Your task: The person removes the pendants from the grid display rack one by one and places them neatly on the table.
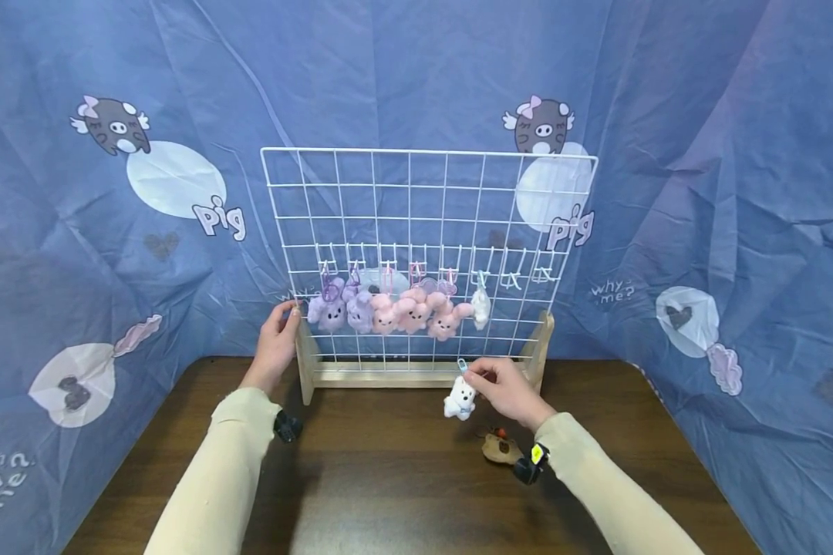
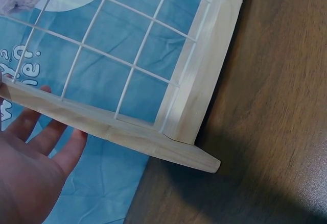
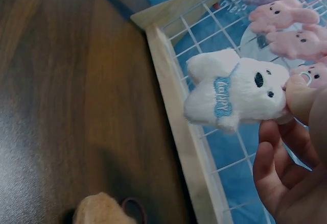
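Note:
A white plush dog keychain point(image 1: 461, 398) with blue lettering on its front and a light blue clasp point(image 1: 462, 364) hangs from my right hand point(image 1: 505, 388), which pinches it near the head. In the right wrist view the plush dog point(image 3: 237, 89) stands before the rack's wooden base. My left hand point(image 1: 275, 343) holds the left wooden upright point(image 1: 305, 356) of the white wire grid rack point(image 1: 409, 202); its fingers reach behind the wood in the left wrist view. Purple plush keychains point(image 1: 331, 310), pink ones point(image 1: 414, 310) and one white plush keychain point(image 1: 481, 308) hang in a row on the grid's hooks.
Bare hooks point(image 1: 543, 274) are at the right end of the row. A brown plush keychain point(image 1: 501, 449) lies on the dark wooden table point(image 1: 382, 470) below my right wrist. A blue printed cloth point(image 1: 416, 69) surrounds the table at the back and sides.

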The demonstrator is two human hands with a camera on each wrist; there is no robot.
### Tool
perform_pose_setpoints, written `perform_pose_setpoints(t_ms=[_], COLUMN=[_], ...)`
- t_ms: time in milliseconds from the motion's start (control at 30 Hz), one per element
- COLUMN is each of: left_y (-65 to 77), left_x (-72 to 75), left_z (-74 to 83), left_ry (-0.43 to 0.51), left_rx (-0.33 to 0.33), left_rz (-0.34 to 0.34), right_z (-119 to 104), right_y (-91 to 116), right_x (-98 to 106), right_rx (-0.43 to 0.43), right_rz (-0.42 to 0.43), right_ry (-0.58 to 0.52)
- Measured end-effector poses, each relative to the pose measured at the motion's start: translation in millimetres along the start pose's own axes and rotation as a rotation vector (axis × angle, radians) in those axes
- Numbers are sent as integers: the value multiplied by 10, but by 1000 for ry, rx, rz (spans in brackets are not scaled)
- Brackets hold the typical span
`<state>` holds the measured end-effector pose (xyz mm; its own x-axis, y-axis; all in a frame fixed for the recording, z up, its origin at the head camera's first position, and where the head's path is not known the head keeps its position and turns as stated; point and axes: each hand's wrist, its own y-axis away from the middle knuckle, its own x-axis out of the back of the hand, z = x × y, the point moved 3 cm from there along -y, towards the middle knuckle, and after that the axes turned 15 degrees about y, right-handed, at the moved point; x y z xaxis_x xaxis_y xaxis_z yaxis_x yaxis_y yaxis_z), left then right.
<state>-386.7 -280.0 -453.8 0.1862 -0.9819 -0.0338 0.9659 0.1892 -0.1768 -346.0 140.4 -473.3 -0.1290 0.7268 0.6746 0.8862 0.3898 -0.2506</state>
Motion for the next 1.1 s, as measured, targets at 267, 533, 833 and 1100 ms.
perform_pose_setpoints(t_ms=[267,533,833,1100], left_y=[49,55,41,36], left_x=[-18,-28,-30,-22], left_z=[32,37,26,6], left_ry=[-33,-28,-44,-36], left_rx=[-16,-32,-23,-33], left_rz=[4,8,8,23], right_z=[141,247,270,283], right_y=[44,68,84,60], right_x=[-124,-284,-400,-470], right_rx=[5,43,62,78], right_rz=[-75,-138,-160,-166], right_ry=[61,141,218,284])
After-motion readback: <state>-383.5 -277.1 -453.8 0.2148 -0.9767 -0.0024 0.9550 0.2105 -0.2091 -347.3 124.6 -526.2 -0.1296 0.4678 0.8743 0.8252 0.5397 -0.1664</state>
